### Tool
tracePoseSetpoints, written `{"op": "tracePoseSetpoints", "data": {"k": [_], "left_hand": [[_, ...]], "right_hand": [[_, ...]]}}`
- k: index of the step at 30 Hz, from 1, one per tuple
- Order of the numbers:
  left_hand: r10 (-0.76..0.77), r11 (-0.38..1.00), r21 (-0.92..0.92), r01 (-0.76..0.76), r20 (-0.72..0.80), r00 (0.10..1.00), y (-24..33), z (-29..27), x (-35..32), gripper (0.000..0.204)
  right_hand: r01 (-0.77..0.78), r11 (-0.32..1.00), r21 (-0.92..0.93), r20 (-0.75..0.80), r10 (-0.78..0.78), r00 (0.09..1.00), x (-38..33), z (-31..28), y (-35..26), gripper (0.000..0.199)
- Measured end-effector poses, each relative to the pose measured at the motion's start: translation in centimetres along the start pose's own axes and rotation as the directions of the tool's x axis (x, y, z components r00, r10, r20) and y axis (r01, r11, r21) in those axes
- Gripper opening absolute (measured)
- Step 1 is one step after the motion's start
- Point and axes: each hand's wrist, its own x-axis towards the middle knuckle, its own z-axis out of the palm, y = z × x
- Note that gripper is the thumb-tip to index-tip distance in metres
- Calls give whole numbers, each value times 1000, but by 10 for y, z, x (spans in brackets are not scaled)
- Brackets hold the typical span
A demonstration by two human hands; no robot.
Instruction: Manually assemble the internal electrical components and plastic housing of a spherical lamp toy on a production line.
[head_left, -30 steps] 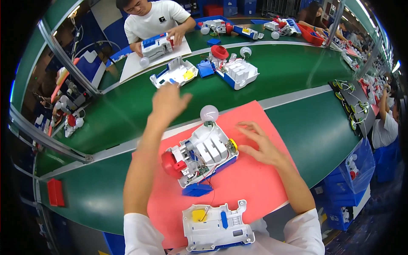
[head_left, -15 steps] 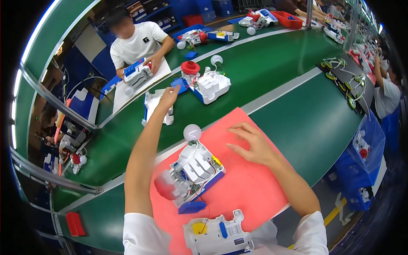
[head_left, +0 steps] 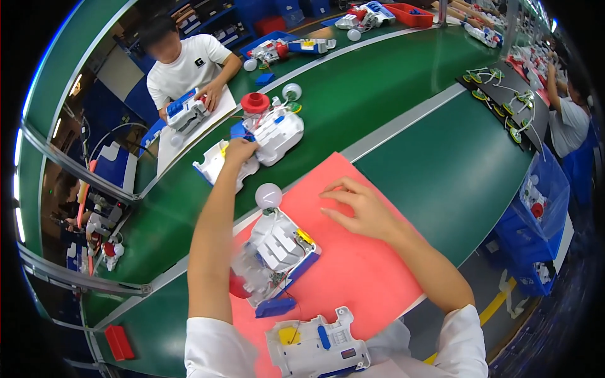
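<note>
My left hand (head_left: 241, 152) reaches out over the green belt, fingers closed at the near edge of a white plastic housing (head_left: 280, 133). A red round part (head_left: 255, 103) and a clear globe (head_left: 292, 92) adjoin this housing. Under my left wrist lies a loose white shell (head_left: 213, 159). My right hand (head_left: 356, 208) hovers over the red mat (head_left: 372, 277), its fingers apart and holding nothing. On the mat between my arms lies an opened white-and-blue unit (head_left: 277, 249) with wires and a frosted globe (head_left: 268, 196). Close to my body is a white cover (head_left: 318, 343) with a blue strip.
A co-worker (head_left: 189, 69) across the belt handles a similar unit (head_left: 187, 112). More units and a red bin (head_left: 409, 14) stand farther back. At the right are a black board (head_left: 504, 101) with wired green parts and blue crates (head_left: 532, 233). A metal frame rail (head_left: 75, 157) curves along the left.
My left hand has drawn back toward me, and the white housing has shifted left and nearer with it, turning somewhat. My right hand keeps about the same pose. The whole view has shifted slightly.
</note>
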Motion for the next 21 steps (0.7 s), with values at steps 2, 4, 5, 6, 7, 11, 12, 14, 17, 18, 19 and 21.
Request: {"op": "tracePoseSetpoints", "data": {"k": [2,4,5,6,7,11,12,14,17,18,19,21], "left_hand": [[61,990,127,-57,-28,998,-19,-18,6,31],[53,962,271,-20,-116,992,-50,-39,18,24],[124,946,314,-84,-112,986,-55,-39,12,31],[225,956,239,-171,-220,949,-79,-41,5,38],[310,949,170,-266,-336,890,-102,-44,1,44],[-42,937,338,89,-143,989,-136,-70,-3,58],[-82,974,200,104,-115,990,-144,-73,-9,59],[11,993,120,5,-135,991,-127,-57,-24,47],[172,940,324,-107,-179,969,-129,-72,-23,35],[156,933,348,-98,-143,977,-122,-77,-28,33],[158,937,336,-94,-168,973,-112,-80,-39,31],[192,951,283,-126,-219,957,-132,-104,-60,29]], "right_hand": [[10,1000,13,-11,-10,1000,2,4,0,29],[17,1000,23,-24,-17,1000,2,1,-1,28],[-1,1000,7,-34,1,999,1,-3,2,28],[-4,1000,6,-42,4,999,0,-3,1,27],[-4,1000,7,-49,4,999,1,-4,1,27],[-28,999,23,-82,30,996,4,-2,3,25],[-41,999,8,-88,42,995,4,0,3,25],[-52,999,0,-79,51,996,-1,1,5,24],[-8,1000,12,-66,9,998,2,7,4,24],[5,1000,8,-75,-4,997,2,8,5,23],[12,1000,6,-66,-12,998,0,7,7,23],[14,1000,22,-114,-11,993,2,11,5,23]]}}
